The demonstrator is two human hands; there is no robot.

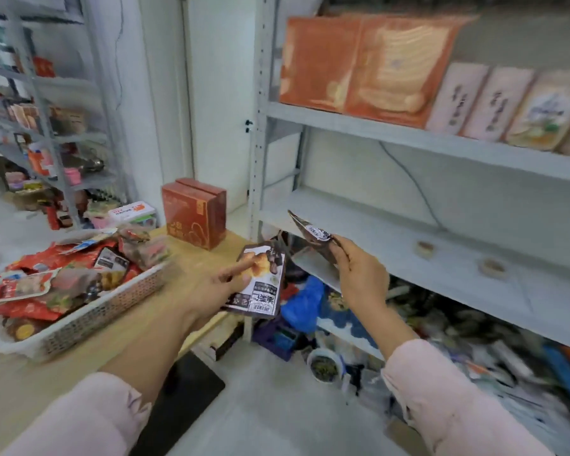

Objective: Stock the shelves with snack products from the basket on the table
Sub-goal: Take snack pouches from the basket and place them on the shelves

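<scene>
A dark brown snack packet (pixel 260 291) is hanging just past the counter's (pixel 191 258) right edge. The left hand (pixel 218 291) is pinching its left side, with one of its fingers (pixel 241 268) stretching across the printed face. A second dark packet (pixel 313 235) is sticking up from the right hand (pixel 359 274), whose fingers are curling round its lower end, its top tilting over the front edge of the middle shelf (pixel 392 238). The white basket (pixel 112 304), heaped with red snack packs (pixel 46 258), is sitting toward the counter's left edge. Two red boxes (pixel 195 212) are standing at its far right corner. Two tape rolls (pixel 425 248) are lying on the middle shelf, and orange boxes (pixel 359 67) and pale pink packs (pixel 474 100) are lining the upper shelf (pixel 408 136).
</scene>
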